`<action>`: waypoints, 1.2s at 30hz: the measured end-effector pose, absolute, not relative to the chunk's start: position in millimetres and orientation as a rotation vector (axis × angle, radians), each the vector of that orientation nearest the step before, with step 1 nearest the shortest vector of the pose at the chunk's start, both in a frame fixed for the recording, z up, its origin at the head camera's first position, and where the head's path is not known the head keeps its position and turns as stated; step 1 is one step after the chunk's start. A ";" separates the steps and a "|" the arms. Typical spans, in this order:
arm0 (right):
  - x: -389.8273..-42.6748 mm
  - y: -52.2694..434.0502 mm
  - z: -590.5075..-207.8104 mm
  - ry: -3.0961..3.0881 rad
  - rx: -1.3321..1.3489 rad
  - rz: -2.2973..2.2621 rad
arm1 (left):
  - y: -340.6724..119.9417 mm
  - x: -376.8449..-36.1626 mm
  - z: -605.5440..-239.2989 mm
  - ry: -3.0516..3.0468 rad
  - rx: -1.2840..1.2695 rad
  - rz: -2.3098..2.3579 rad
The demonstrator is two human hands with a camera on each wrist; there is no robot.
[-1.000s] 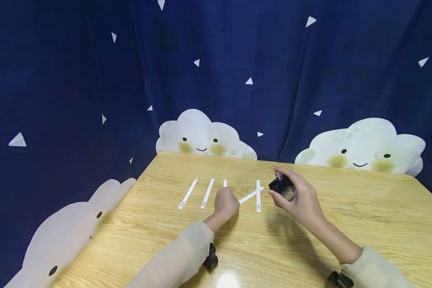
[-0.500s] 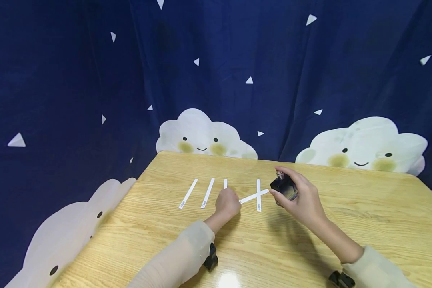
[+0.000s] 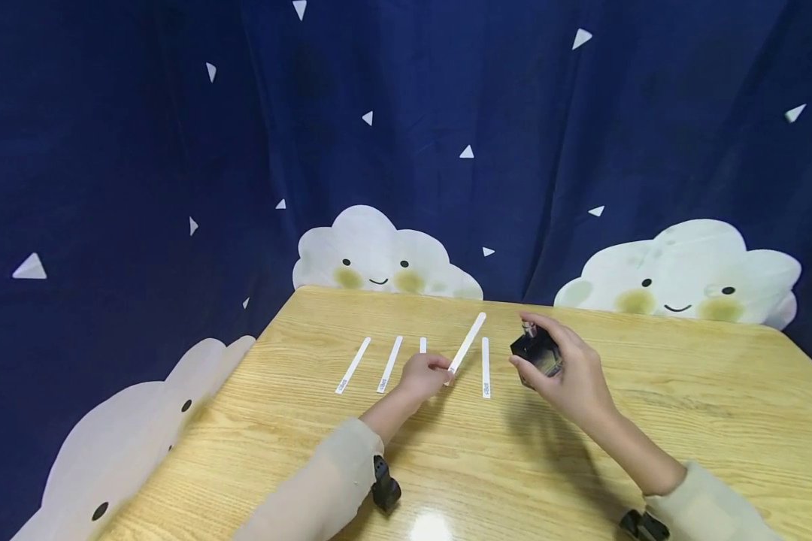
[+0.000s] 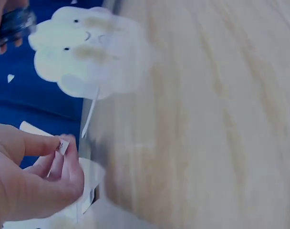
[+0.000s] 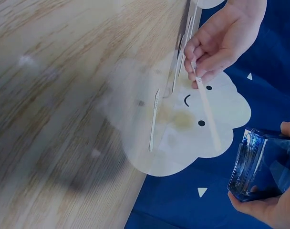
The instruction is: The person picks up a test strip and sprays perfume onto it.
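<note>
Your left hand [image 3: 425, 373] is now lifting the pinched paper strip [image 3: 466, 344] toward one o'clock; your right hand [image 3: 568, 368] is gripping the perfume bottle [image 3: 537, 352], ready for spraying.

Four paper strips lie side by side on the table [image 3: 649, 421]. The left hand [image 3: 421, 376] sits over the third strip [image 3: 422, 344], between the second strip [image 3: 389, 364] and the fourth [image 3: 485, 367]; the bottle [image 3: 537, 352] is right of the fourth.

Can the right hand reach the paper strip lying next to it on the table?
Probably not yet: the right hand grips the bottle, though the strip lies uncovered close by.
</note>
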State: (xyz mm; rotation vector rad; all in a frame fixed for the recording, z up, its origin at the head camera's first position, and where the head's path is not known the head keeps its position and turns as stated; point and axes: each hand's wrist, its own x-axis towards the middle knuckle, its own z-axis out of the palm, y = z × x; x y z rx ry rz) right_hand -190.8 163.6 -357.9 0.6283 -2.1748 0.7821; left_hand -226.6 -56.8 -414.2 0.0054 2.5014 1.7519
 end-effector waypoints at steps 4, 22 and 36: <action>-191.1 163.7 -358.1 -2.169 0.632 0.787 | -61.8 -226.0 -408.5 2.257 -0.025 1.971; -192.6 163.5 -362.0 -2.206 0.633 0.812 | -76.4 -220.0 -402.7 2.082 0.011 2.114; -193.9 159.3 -367.8 -2.222 0.660 0.827 | -82.0 -211.3 -400.9 2.099 0.121 2.079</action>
